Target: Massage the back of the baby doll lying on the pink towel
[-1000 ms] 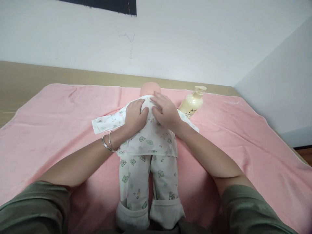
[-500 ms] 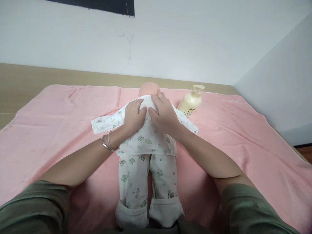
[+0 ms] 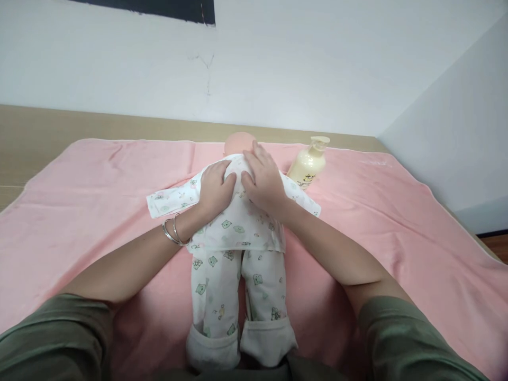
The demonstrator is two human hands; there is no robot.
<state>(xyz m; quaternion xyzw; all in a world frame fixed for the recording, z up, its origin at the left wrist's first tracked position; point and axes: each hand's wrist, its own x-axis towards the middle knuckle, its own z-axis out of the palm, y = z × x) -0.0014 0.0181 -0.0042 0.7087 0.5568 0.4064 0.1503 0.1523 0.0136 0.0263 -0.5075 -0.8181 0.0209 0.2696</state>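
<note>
A baby doll (image 3: 239, 144) lies on a pink blanket, its bare head at the far end and its legs toward me. It wears a white printed top (image 3: 238, 233) and matching trousers (image 3: 218, 296) with turned-up cuffs. My left hand (image 3: 217, 186) rests flat on the left side of the doll's upper body, thumb pointing inward. On the right side lies my right hand (image 3: 265, 180), fingers stretched toward the head. Both hands are open on the cloth and grip nothing. The doll's face cannot be seen.
A pale yellow pump bottle (image 3: 309, 163) stands just beyond the doll's right-hand sleeve. The pink blanket (image 3: 357, 222) has folds and covers most of a wooden surface (image 3: 39, 124). A white wall (image 3: 278, 69) rises behind it, with another wall at the right.
The whole view has shifted very slightly. Both hands stay in the same place on the doll's upper body, with no clear movement.
</note>
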